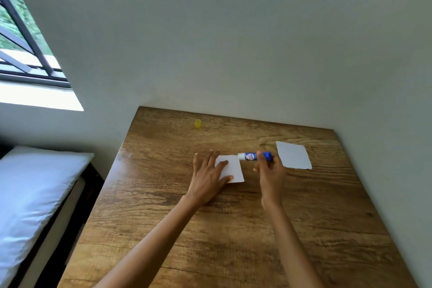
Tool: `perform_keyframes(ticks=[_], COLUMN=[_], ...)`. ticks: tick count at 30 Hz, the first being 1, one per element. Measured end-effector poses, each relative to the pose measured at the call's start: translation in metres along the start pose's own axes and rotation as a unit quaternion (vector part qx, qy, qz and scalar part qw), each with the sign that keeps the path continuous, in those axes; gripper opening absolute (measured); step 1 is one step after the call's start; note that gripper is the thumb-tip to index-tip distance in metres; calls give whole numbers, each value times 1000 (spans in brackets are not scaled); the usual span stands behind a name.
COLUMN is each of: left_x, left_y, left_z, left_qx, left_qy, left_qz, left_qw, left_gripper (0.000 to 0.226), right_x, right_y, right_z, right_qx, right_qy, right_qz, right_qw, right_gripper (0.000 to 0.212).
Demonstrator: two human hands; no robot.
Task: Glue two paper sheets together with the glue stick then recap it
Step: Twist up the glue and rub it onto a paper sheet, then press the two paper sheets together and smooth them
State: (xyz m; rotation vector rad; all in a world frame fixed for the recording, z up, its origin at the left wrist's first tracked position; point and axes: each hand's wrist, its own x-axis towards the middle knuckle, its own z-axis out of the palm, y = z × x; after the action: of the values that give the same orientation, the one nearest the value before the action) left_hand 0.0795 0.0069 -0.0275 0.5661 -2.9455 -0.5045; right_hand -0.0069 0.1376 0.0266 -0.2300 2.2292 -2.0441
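Note:
A small white paper sheet lies in the middle of the wooden table. My left hand presses flat on its left part with spread fingers. My right hand grips a blue glue stick, held sideways with its white uncapped tip at the sheet's upper right corner. A second white sheet lies to the right of my right hand. The yellow cap stands alone near the table's far edge, to the left.
The table stands against a pale wall. To the left and lower is a bed with a white pillow. A barred window is at the upper left.

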Motion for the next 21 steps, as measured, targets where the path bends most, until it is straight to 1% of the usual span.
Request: perform_keyframes(ticks=[3, 6, 7, 9, 11, 12, 14, 16, 19, 21], left_x=[-8, -11, -11, -10, -7, -5, 1, 9, 20, 28], left_y=[-9, -24, -29, -37, -46, -50, -60, -72, -87, -96], left_z=[-10, -21, -27, -39, -46, -49, -55, -56, -53, -51], left_qx=[-60, -125, -173, -296, -364, -387, -433, -469, -494, -508], left_qy=[67, 124, 142, 165, 190, 198, 201, 189, 160, 153], left_qz=[-30, -40, -49, -61, -61, -68, -95, -121, -140, -148], left_qw=[996, 984, 973, 939, 910, 898, 873, 854, 843, 834], left_gripper=[43, 33, 31, 34, 43, 42, 33, 29, 30, 31], right_x=[-3, -5, -5, -4, -2, -1, 4, 11, 23, 31], right_y=[-1, -1, -1, -1, -2, -3, -2, 2, 9, 14], right_z=[31, 64, 75, 98, 122, 134, 154, 171, 191, 203], right_qx=[10, 10, 10, 2, -17, -33, -78, -126, -190, -218], right_qy=[-35, -98, -124, -177, -218, -228, -234, -238, -230, -225], right_qz=[53, 81, 72, 44, 21, 13, -3, -27, -69, -99], right_qw=[998, 992, 990, 983, 976, 973, 969, 963, 952, 945], right_gripper=[10, 16, 18, 27, 34, 33, 24, 16, 7, 8])
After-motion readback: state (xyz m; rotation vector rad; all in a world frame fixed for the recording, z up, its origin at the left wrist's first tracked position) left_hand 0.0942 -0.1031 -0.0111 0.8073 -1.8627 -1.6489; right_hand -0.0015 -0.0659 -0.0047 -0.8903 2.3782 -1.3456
